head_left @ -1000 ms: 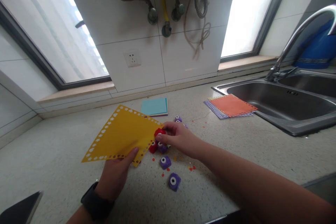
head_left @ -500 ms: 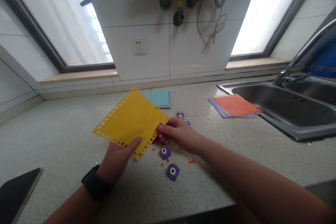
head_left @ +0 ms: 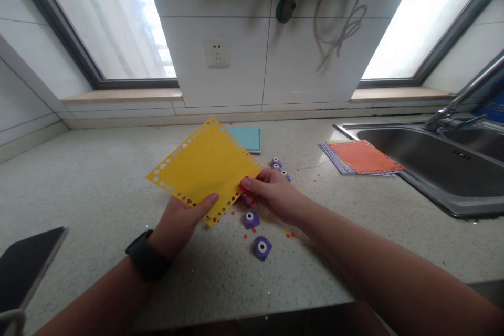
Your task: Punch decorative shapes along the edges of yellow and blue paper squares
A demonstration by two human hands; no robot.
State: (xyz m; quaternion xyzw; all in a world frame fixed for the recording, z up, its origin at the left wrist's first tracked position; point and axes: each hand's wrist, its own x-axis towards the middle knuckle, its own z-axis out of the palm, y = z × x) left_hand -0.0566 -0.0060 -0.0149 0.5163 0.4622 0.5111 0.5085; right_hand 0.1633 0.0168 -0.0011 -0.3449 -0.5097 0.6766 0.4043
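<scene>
A yellow sheet (head_left: 205, 165) with small shapes punched along its edges is held above the counter, one corner toward me. My left hand (head_left: 185, 220) grips its lower edge, thumb on top and fingers hidden beneath. At the sheet's right edge, my right hand (head_left: 275, 194) pinches a small red punch (head_left: 244, 184), partly hidden by the thumb and the paper. Two purple punches, one nearer (head_left: 262, 248) and one farther (head_left: 251, 219), lie below my right hand. More purple punches (head_left: 276, 161) sit beyond it, among scattered red and yellow paper bits.
Blue sheets (head_left: 250, 139) lie stacked behind the yellow one. Orange and purple punched sheets (head_left: 360, 156) rest at the right, overlapping the sink's edge (head_left: 417, 189). A dark flat object (head_left: 27, 262) is at the left. The tiled wall (head_left: 220, 86) bounds the counter.
The camera view has shifted, so the wall fittings sit higher in the picture. Both hands keep the same holds on the yellow sheet and the red punch.
</scene>
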